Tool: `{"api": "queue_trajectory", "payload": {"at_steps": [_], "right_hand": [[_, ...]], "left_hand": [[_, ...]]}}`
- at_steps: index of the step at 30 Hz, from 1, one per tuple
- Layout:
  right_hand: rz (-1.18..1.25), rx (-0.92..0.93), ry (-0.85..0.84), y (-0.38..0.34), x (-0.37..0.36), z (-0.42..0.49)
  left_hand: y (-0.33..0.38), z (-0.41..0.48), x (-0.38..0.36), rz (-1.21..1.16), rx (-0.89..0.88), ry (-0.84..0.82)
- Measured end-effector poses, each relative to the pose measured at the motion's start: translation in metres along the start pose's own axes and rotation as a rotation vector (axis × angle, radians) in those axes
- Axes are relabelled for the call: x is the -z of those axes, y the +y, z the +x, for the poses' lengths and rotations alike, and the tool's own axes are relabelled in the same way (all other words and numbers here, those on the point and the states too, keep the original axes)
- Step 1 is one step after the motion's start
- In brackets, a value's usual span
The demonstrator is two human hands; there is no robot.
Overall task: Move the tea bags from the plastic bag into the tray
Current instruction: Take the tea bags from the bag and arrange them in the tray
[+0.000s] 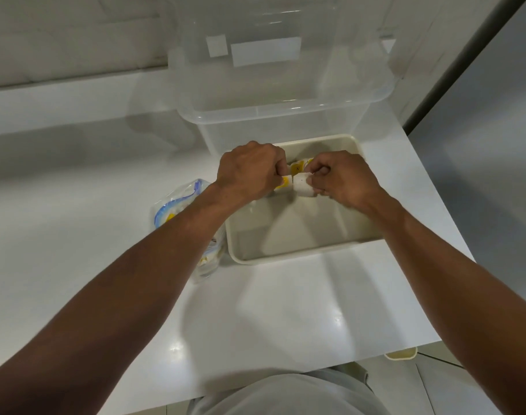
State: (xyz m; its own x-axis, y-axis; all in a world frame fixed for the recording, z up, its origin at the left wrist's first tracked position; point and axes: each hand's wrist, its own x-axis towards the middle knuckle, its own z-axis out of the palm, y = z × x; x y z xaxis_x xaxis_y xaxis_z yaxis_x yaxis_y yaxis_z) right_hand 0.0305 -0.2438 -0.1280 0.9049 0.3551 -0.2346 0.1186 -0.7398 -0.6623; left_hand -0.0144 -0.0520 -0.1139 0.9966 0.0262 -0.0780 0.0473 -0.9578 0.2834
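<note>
Both hands, left hand (pixel 249 170) and right hand (pixel 342 178), pinch tea bags (pixel 297 181) over tray (pixel 303 253) at frame centre; release due next.

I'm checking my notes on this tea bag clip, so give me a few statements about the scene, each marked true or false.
1. The left hand and the right hand both grip tea bags over the tray. True.
2. The plastic bag lies to the right of the tray. False: it lies at the tray's left side, partly under the left forearm.
3. A clear bin stands behind the tray. True.
4. The tray sits inside the clear bin. False: it sits on the table, in front of the bin.
</note>
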Motion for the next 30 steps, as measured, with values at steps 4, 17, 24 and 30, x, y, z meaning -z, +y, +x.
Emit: {"api": "queue_trajectory", "payload": {"at_steps": [4, 17, 24, 30], "right_hand": [[-0.113, 0.018, -0.051, -0.001, -0.002, 0.003], [-0.297, 0.018, 0.065, -0.001, -0.014, 0.017], [-0.410, 0.096, 0.147, -0.006, -0.017, 0.021], [-0.493, 0.097, 0.186, -0.006, -0.018, 0.024]], "left_hand": [[-0.001, 0.003, -0.002, -0.001, -0.006, -0.055], [0.002, 0.011, -0.014, 0.137, -0.045, 0.053], [0.002, 0.014, -0.013, 0.357, -0.131, 0.131], [0.002, 0.014, -0.010, 0.398, -0.117, 0.119]]}}
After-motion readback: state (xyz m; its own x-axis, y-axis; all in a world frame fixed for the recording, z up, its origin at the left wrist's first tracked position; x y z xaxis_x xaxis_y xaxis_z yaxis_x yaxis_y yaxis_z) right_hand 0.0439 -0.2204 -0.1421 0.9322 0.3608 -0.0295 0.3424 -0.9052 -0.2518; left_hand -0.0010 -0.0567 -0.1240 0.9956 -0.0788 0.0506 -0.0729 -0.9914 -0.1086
